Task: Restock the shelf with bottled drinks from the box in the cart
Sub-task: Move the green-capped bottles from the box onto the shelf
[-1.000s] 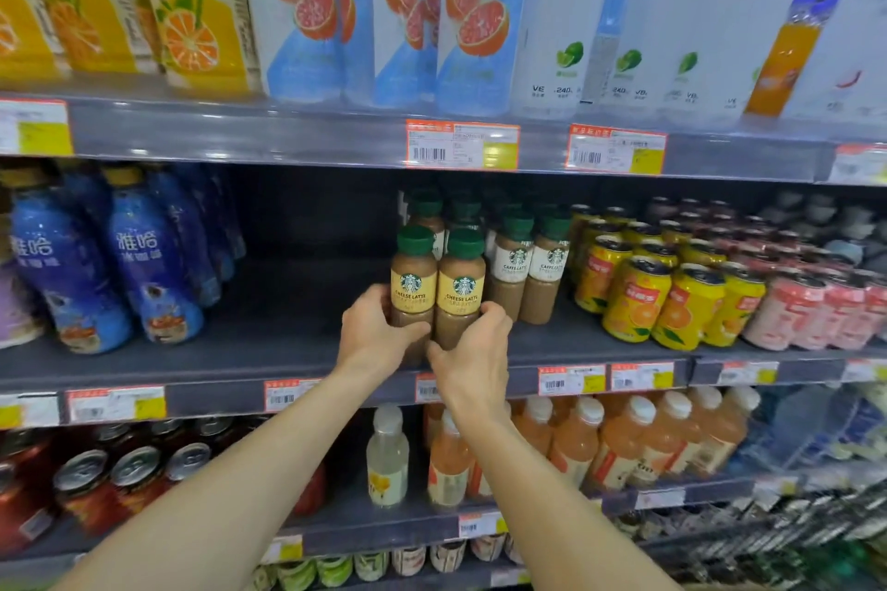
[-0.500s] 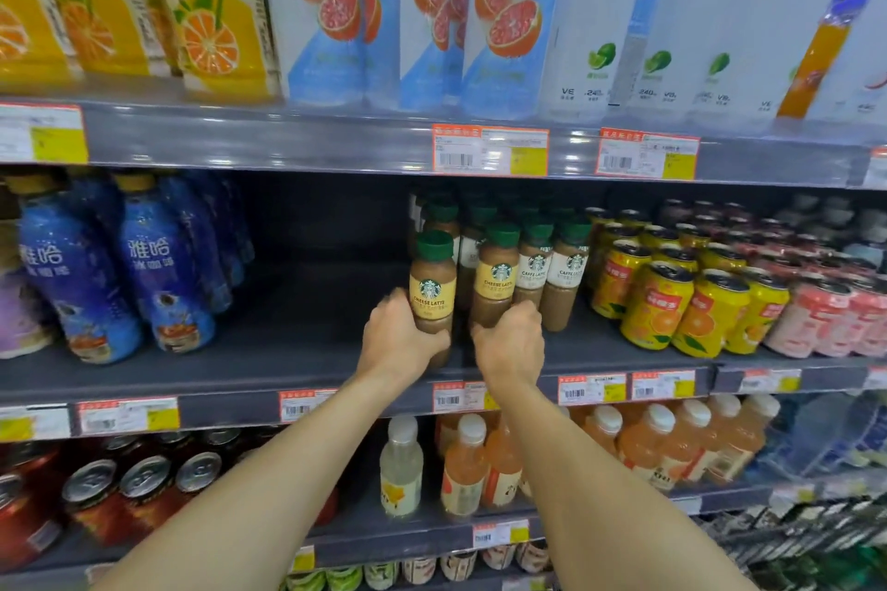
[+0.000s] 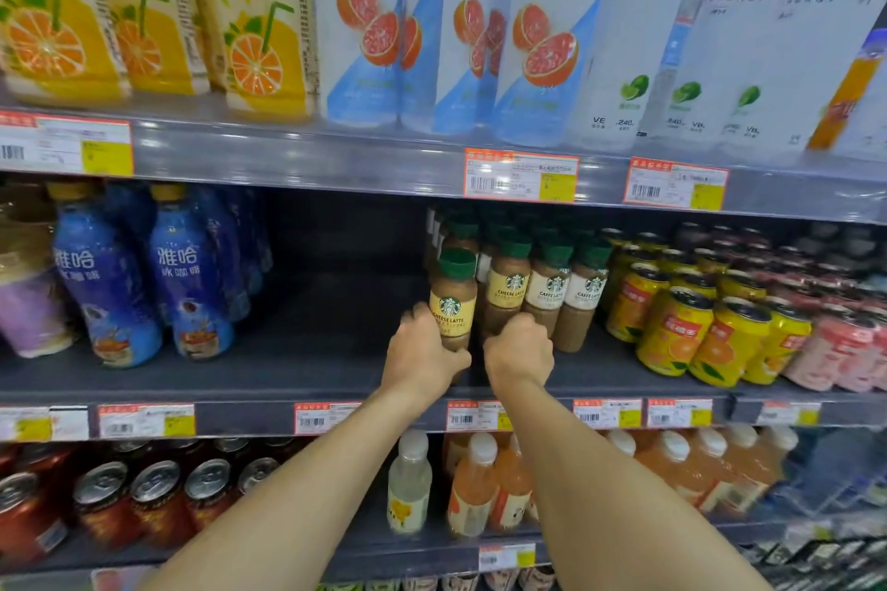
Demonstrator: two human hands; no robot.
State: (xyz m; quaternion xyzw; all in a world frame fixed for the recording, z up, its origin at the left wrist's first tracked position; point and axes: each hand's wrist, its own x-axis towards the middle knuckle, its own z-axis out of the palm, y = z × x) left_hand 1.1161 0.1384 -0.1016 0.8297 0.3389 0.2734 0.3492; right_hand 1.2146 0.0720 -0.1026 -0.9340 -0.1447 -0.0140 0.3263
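Bottles stand upright near the shelf's [image 3: 336, 379] front edge: left hand [image 3: 420, 358] grips one [image 3: 452, 302], right hand [image 3: 521, 353] grips its neighbour [image 3: 504, 290].

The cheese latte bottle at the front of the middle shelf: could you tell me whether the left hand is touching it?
Touching. The head view shows the left hand with its fingers curled round the lower part of the cheese latte bottle.

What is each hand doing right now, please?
Left hand: grips a latte bottle on the shelf.
Right hand: grips the next bottle.
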